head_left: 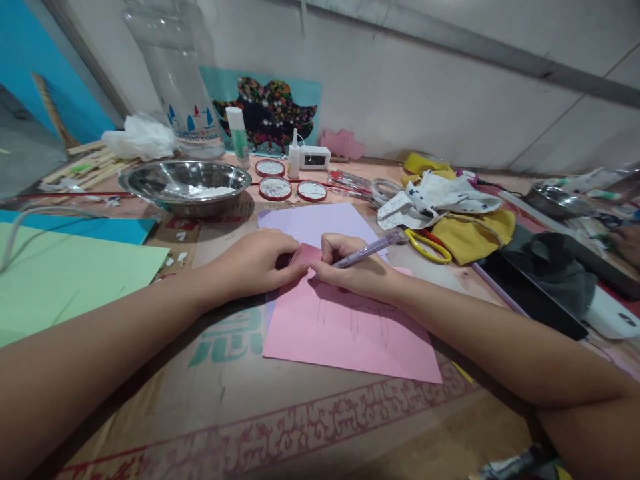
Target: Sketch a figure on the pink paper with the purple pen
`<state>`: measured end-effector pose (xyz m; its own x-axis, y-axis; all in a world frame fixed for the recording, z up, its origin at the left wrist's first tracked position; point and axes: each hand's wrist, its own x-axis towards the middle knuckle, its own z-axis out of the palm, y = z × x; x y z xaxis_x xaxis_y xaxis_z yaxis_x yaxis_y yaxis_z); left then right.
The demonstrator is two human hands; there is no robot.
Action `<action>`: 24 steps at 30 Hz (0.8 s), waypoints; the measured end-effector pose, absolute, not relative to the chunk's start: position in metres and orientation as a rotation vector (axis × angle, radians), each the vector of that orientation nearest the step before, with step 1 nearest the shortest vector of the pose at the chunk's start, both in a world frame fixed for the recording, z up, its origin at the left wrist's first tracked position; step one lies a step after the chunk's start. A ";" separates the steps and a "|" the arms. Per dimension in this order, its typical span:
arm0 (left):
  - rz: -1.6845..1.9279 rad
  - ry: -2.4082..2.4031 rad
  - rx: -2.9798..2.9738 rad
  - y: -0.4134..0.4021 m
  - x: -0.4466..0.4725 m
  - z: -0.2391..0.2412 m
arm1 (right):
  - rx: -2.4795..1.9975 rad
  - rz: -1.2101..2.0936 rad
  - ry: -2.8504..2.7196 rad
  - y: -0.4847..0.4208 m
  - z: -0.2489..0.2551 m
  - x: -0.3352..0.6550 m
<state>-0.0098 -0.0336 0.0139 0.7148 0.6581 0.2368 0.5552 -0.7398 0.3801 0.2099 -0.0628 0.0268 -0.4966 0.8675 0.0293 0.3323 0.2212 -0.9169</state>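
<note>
My left hand point(257, 263) lies curled on the far left corner of a pink paper sheet point(350, 333), its fingers pressing the paper's edge down. My right hand point(353, 267) is closed around a purple pen point(373, 248), with the tip down on the pink sheet close to the left fingertips. Faint drawn lines show on the pink paper below my right wrist. A lilac sheet point(313, 223) lies under the pink one, just beyond both hands.
A steel bowl point(185, 183) stands far left, with red-rimmed lids of white beads point(274, 189), a glue bottle point(295, 159) and a small clock point(315, 158) behind. Yellow-handled scissors point(430, 243), yellow and white cloth point(450, 210), a dark tablet point(540, 287) lie right. Green paper point(65, 280) lies left.
</note>
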 end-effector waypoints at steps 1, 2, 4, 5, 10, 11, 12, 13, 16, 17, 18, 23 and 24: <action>0.524 0.954 2.642 -0.033 -0.010 0.013 | -1.101 1.238 -1.958 -0.063 0.027 0.210; 0.526 0.952 2.642 -0.033 -0.010 0.013 | -1.105 1.217 -1.973 -0.062 0.027 0.210; 0.526 0.952 2.640 -0.032 -0.011 0.012 | -1.125 1.163 -2.007 -0.062 0.028 0.210; 0.528 0.954 2.640 -0.032 -0.011 0.012 | -1.137 1.139 -2.016 -0.062 0.028 0.210; 0.524 0.948 2.640 -0.032 -0.011 0.013 | -1.157 1.226 -1.958 -0.063 0.027 0.211; 0.526 0.945 2.643 -0.032 -0.010 0.013 | -1.157 1.243 -1.952 -0.063 0.027 0.211; 0.530 0.944 2.647 -0.032 -0.010 0.013 | -1.159 1.241 -1.957 -0.063 0.027 0.211; 0.536 0.946 2.651 -0.032 -0.011 0.012 | -1.160 1.227 -1.968 -0.063 0.027 0.211; 0.537 0.950 2.656 -0.032 -0.011 0.012 | -1.160 1.177 -2.010 -0.063 0.029 0.211; 0.534 0.952 2.656 -0.032 -0.012 0.012 | -1.158 1.164 -2.022 -0.062 0.030 0.211; 0.529 0.952 2.656 -0.032 -0.012 0.012 | -1.158 1.153 -2.028 -0.062 0.030 0.210; 0.513 0.979 2.654 -0.033 -0.012 0.014 | -1.177 1.167 -2.022 -0.060 0.031 0.209; 0.505 0.984 2.652 -0.033 -0.011 0.014 | -1.174 1.168 -2.025 -0.060 0.031 0.210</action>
<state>-0.0114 -0.0332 0.0140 0.7089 0.6675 0.2279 0.5743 -0.7338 0.3629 0.2098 -0.0600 0.0310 -0.4895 0.8719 0.0148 0.4236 0.2526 -0.8699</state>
